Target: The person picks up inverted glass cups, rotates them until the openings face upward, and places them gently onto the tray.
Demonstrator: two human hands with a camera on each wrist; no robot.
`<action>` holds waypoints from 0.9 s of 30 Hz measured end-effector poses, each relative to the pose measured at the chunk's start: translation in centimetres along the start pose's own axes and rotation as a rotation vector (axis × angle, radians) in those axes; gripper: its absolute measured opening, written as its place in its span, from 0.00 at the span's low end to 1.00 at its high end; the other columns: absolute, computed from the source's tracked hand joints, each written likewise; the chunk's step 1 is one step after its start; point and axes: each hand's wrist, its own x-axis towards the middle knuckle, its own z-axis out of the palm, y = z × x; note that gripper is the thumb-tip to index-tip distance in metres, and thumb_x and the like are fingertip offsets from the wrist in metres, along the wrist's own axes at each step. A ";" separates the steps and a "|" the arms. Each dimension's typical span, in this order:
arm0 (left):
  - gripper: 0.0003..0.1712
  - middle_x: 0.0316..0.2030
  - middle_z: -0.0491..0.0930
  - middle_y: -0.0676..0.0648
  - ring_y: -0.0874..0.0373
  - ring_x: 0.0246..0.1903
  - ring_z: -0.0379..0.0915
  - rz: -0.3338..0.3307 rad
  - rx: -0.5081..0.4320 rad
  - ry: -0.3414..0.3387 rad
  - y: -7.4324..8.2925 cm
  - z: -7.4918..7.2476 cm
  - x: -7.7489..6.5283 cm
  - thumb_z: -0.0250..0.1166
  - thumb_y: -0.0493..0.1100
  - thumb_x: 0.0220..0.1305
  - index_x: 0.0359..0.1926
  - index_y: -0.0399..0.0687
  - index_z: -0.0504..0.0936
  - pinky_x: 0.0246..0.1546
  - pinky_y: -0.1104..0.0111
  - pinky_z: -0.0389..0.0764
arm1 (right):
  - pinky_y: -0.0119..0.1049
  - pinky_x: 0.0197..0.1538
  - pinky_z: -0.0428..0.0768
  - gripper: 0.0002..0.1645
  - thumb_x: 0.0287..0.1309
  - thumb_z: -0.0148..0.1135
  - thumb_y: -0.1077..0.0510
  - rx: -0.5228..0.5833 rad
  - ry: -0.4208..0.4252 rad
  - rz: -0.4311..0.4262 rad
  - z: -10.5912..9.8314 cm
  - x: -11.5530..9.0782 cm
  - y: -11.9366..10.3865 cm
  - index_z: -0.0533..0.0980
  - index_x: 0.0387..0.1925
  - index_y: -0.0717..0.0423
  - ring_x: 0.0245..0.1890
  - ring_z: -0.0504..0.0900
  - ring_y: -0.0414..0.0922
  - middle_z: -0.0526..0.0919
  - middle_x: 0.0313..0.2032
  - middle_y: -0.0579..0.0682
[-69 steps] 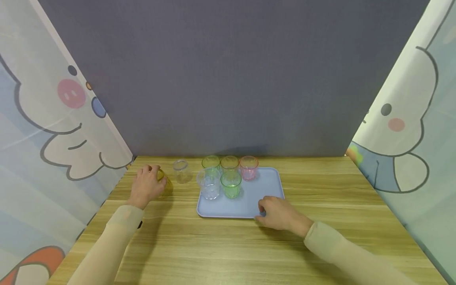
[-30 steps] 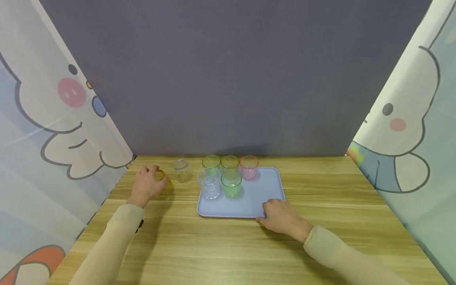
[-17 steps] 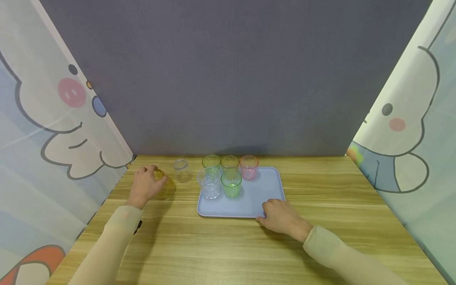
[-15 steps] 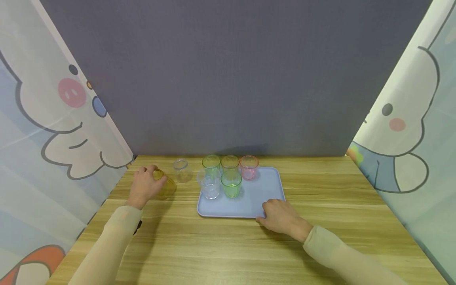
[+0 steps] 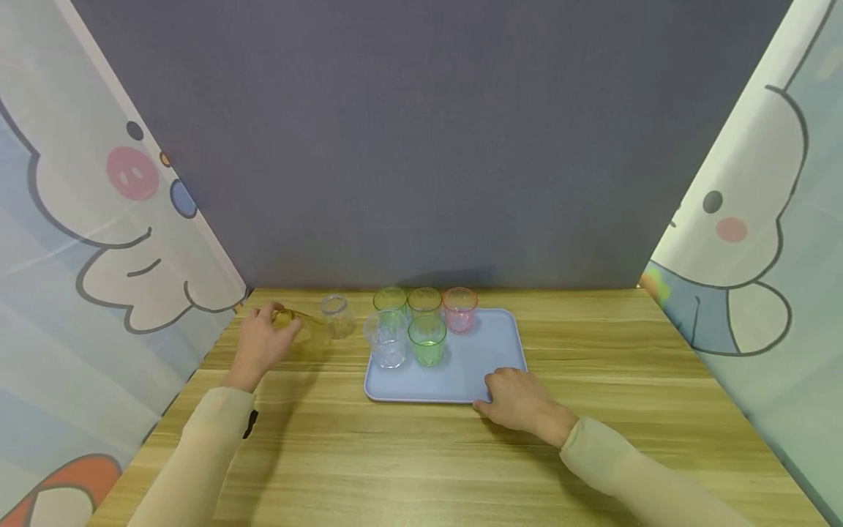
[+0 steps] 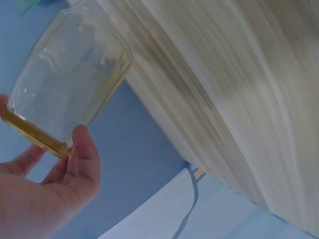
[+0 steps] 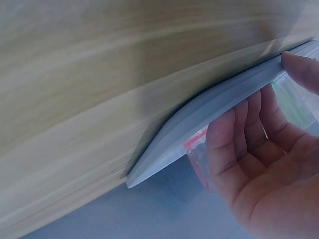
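Against a dark panel [image 5: 428, 146], a left hand [image 5: 259, 340] is pinching a tilted amber cup [image 6: 70, 79] by its base, left of the blue tray [image 5: 470, 359] a right hand [image 5: 520, 399] is gripping, with steady control likely sparing the nearby clear glass [image 5: 337, 319] a knock.

A pale wooden table [image 5: 658, 410] with streaked grain runs back to a plain dark grey panel [image 5: 428, 146] rising along its far edge. On the left, a pale curtain [image 5: 33, 307] carries a white cartoon animal [image 5: 79, 190] with a pink patch [image 5: 132, 173], above a red and white shape [image 5: 85, 476]. The right-hand curtain [image 5: 813, 307] shows another white figure [image 5: 757, 161] with a pink cheek [image 5: 732, 230].
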 end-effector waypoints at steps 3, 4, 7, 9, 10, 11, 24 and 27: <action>0.35 0.60 0.64 0.22 0.28 0.57 0.63 -0.021 -0.051 0.007 0.2 -0.3 -0.2 0.53 0.56 0.73 0.68 0.33 0.67 0.51 0.37 0.70 | 0.38 0.23 0.71 0.25 0.54 0.74 0.46 -0.004 0.004 -0.001 0.0 0.0 0.0 0.68 0.14 0.48 0.20 0.68 0.39 0.67 0.17 0.40; 0.35 0.60 0.64 0.23 0.29 0.56 0.63 -0.026 -0.067 0.012 0.3 -0.4 -0.3 0.53 0.56 0.73 0.68 0.33 0.67 0.51 0.37 0.70 | 0.39 0.23 0.71 0.25 0.54 0.74 0.46 -0.003 0.005 -0.003 0.0 0.0 -0.1 0.68 0.14 0.48 0.20 0.68 0.39 0.67 0.17 0.40; 0.36 0.58 0.66 0.25 0.31 0.54 0.65 -0.035 -0.112 0.021 0.7 -0.7 -0.4 0.53 0.56 0.73 0.69 0.34 0.66 0.49 0.39 0.71 | 0.39 0.23 0.71 0.25 0.54 0.74 0.47 -0.004 0.003 -0.004 0.1 -0.1 -0.1 0.68 0.15 0.48 0.20 0.68 0.40 0.68 0.17 0.41; 0.36 0.58 0.66 0.26 0.32 0.53 0.65 -0.037 -0.127 0.026 0.9 -0.9 -0.5 0.53 0.57 0.74 0.69 0.34 0.66 0.48 0.40 0.71 | 0.40 0.23 0.71 0.25 0.54 0.74 0.47 -0.006 -0.003 -0.004 0.0 -0.1 0.0 0.69 0.15 0.49 0.20 0.68 0.40 0.68 0.17 0.41; 0.36 0.57 0.66 0.26 0.33 0.52 0.66 -0.037 -0.132 0.027 1.0 -1.0 -0.5 0.53 0.57 0.74 0.69 0.33 0.66 0.48 0.40 0.71 | 0.40 0.23 0.71 0.25 0.54 0.74 0.47 -0.006 -0.005 -0.004 0.0 -0.1 0.0 0.69 0.15 0.49 0.20 0.68 0.40 0.68 0.17 0.41; 0.37 0.57 0.66 0.27 0.33 0.52 0.66 -0.041 -0.142 0.026 1.2 -1.1 -0.5 0.53 0.58 0.74 0.69 0.34 0.66 0.47 0.41 0.71 | 0.40 0.23 0.71 0.25 0.54 0.74 0.47 -0.006 -0.009 -0.003 0.0 0.0 0.0 0.69 0.15 0.49 0.20 0.69 0.40 0.68 0.17 0.41; 0.37 0.57 0.69 0.35 0.42 0.45 0.72 -0.102 -0.365 -0.004 1.6 -1.4 -1.5 0.52 0.62 0.75 0.72 0.41 0.64 0.38 0.61 0.80 | 0.40 0.23 0.71 0.25 0.54 0.74 0.47 0.024 -0.035 0.007 -0.5 0.1 -0.3 0.69 0.15 0.49 0.20 0.69 0.41 0.69 0.17 0.42; 0.37 0.59 0.69 0.35 0.44 0.48 0.73 -0.122 -0.441 -0.010 1.8 -1.4 -1.3 0.52 0.62 0.75 0.72 0.41 0.63 0.39 0.68 0.82 | 0.40 0.24 0.71 0.25 0.54 0.75 0.46 0.028 -0.042 0.019 -0.6 0.1 -0.2 0.69 0.15 0.49 0.20 0.69 0.41 0.69 0.17 0.42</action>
